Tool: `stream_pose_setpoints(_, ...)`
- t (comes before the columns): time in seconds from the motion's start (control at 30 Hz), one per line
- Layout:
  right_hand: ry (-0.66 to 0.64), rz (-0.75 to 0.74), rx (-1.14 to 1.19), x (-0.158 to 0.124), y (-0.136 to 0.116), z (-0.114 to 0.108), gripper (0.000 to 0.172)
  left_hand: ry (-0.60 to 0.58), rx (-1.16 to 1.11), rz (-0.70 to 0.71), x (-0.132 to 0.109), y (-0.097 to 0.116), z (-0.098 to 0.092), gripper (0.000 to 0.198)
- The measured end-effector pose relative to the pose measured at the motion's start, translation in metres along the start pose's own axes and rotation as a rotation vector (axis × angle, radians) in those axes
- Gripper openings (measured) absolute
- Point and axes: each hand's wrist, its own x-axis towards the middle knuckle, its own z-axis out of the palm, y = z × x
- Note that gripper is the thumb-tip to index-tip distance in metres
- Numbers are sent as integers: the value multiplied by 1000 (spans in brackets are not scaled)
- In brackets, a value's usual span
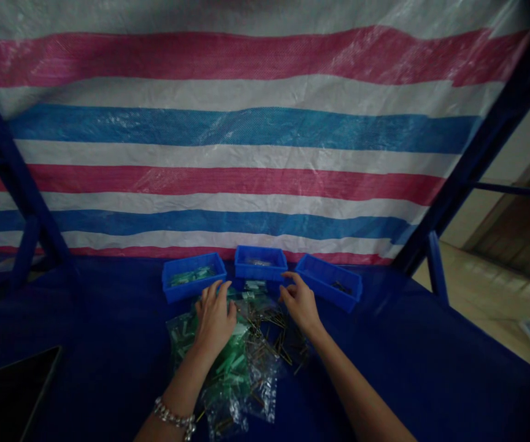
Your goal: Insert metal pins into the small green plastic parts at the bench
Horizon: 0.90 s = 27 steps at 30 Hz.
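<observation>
My left hand [216, 316] hovers over or rests on a heap of green plastic pieces [230, 362] in clear bags, its fingers bent and apart. Whether the fingertips touch the heap is hidden. Just in front of the middle blue bin [260, 272] is my right hand [300, 302], with index finger and thumb apart and nothing visible between them. Thin brass-coloured screws or pins [283, 344] lie loose between my hands. Small clear packets [254, 286] sit in front of the middle bin.
A left blue bin [191, 291] holds pale green pieces; a right blue bin [334, 293] holds a few small dark parts. A dark phone or tablet [14, 393] lies at the left. Blue frame posts [458, 172] and a striped sheet [228, 184] stand behind the blue tabletop [394, 368].
</observation>
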Motion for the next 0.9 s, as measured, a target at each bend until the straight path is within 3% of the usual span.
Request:
stream_pose_setpoints(0.1,-96,-34,-85,-8,-2,2,23,-25,11,5,0,0,0,42)
stream_pose_setpoints(0.37,-185,-287,-390,-21,-30,9,27,-53,-2,-27,3,-5,-1,41)
stream_pose_setpoints(0.53,-282,-266,-445,-30,-38,17,32,-66,-21,0,4,-7,-1,36)
stream_pose_setpoints(0.7,-210,-148,-406,-30,-34,26,29,-86,-5,4,3,-5,-1,35)
stream_pose_setpoints(0.9,-116,-122,-324,-30,-31,31,16,-106,-26,17,2,-3,-4,35)
